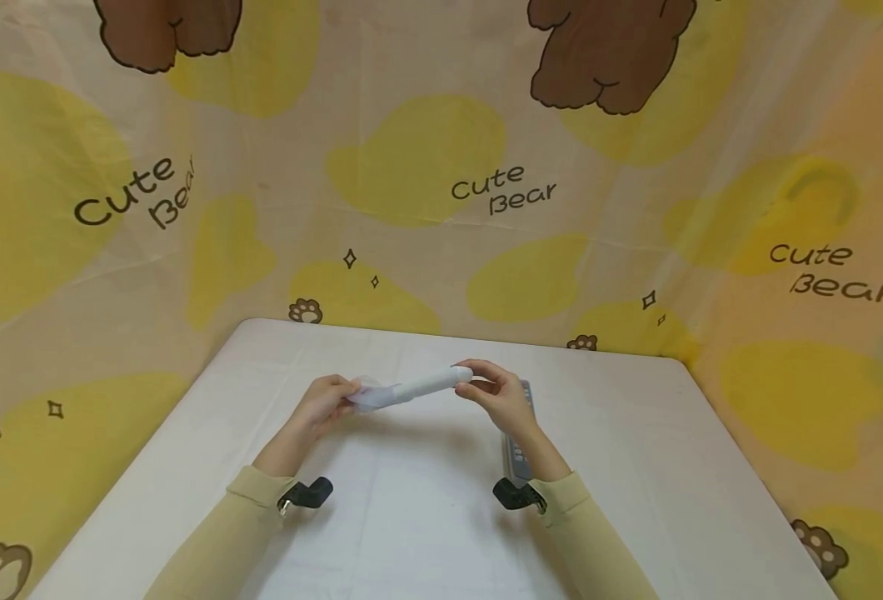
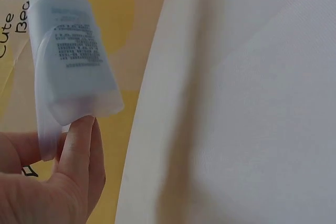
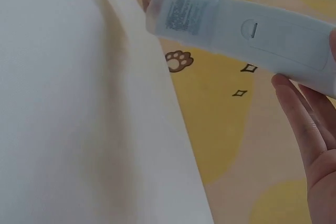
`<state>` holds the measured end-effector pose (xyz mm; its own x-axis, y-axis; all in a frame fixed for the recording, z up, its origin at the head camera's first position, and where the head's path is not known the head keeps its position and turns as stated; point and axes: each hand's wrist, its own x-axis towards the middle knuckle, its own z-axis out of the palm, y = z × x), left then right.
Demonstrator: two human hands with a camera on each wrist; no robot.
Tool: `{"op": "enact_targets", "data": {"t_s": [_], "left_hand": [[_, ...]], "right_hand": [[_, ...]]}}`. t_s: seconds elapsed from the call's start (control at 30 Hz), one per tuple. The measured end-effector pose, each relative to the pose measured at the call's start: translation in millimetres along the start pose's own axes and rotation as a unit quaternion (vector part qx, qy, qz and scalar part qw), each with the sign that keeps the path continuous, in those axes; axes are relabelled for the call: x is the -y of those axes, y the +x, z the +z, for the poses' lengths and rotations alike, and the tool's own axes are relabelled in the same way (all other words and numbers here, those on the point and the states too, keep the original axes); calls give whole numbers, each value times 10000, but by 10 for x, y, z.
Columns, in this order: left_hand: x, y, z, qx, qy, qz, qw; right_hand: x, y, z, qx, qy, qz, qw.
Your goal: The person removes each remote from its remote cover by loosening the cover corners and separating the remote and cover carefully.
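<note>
A white remote control [image 1: 430, 383] is held up above the table, tilted with its right end higher in the head view. A translucent soft cover [image 1: 370, 397] sits over its left end, with small printed text showing through in the left wrist view. My left hand [image 1: 324, 406] pinches a loose edge of this cover between thumb and fingers. At the other end, my right hand [image 1: 503, 402] grips the bare part of the remote between thumb and fingers. The battery lid [image 3: 289, 35] on its back faces the right wrist camera.
A grey device with buttons [image 1: 519, 463] lies on the white table [image 1: 426, 533], partly hidden under the right forearm. Behind the table hangs a yellow and beige cloth [image 1: 411, 267] with bear prints. Black wrist cameras [image 1: 310, 492] are strapped at both cuffs.
</note>
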<state>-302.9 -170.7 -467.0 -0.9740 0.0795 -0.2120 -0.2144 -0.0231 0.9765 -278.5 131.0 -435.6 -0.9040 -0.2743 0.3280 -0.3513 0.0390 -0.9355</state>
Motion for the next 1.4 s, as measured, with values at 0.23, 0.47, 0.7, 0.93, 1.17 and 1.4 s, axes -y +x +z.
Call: {"op": "enact_targets", "data": {"t_s": [0.23,0.47,0.7,0.93,1.17,1.4], "left_hand": [[-35,-4,6,-244,41,72,9997],[-58,-26,4,-553,197,120,9982],[-55,-42,4,-762,190,333,9964],[-60,-36,10,-993,100,650,9929],[-66,-8,32,-1293,-81,1002,9865],[-69,-4,22,-1420,-156,1170,9828]], "right_hand": [[-28,19,43,117,523,-53,9985],[-32,52,83,-140,457,562,9973],[-34,94,149,-720,813,1358,9848],[-20,95,180,-1169,819,2087,9675],[-27,83,180,-1041,549,2323,9655],[-46,70,170,-459,555,2509,9653]]}}
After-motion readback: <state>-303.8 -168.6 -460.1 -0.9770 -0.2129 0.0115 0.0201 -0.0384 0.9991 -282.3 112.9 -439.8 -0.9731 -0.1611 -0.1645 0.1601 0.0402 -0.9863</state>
